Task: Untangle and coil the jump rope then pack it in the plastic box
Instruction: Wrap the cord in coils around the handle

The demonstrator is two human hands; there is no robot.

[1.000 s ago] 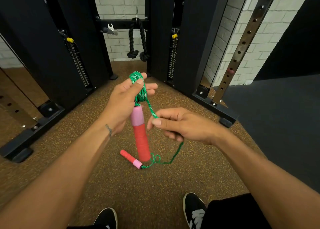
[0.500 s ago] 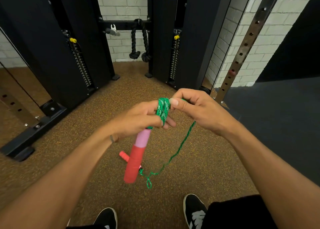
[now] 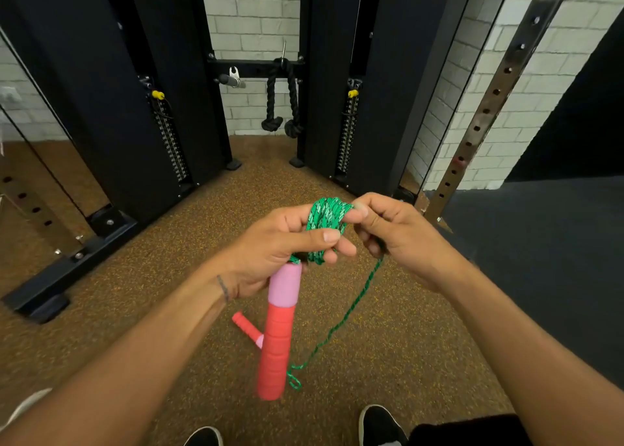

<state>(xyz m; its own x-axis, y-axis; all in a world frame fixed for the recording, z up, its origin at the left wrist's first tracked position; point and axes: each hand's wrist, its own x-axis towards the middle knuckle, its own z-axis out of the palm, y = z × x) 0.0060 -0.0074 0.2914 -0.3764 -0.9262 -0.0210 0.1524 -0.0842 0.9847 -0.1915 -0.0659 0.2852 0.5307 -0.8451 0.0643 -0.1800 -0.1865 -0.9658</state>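
My left hand (image 3: 280,246) grips a bundle of green rope coils (image 3: 326,223) wound around its fingers. A pink and red handle (image 3: 278,337) hangs down from that hand. At the top of the coils my right hand (image 3: 395,233) pinches the green cord. From it a loose strand (image 3: 341,324) drops to the floor and ends in a small loop. The second red and pink handle (image 3: 246,327) lies on the floor, partly hidden behind the hanging one. No plastic box is in view.
Speckled brown rubber flooring (image 3: 169,293) is underfoot, with dark carpet (image 3: 540,260) to the right. Black gym machine frames (image 3: 84,108) with weight stacks stand ahead and left. A perforated steel upright (image 3: 486,114) leans at right. My black shoes (image 3: 381,425) are at the bottom edge.
My right hand rose from below to the top of the coils, laying another turn of cord on my left hand. The loose strand on the floor grew shorter.
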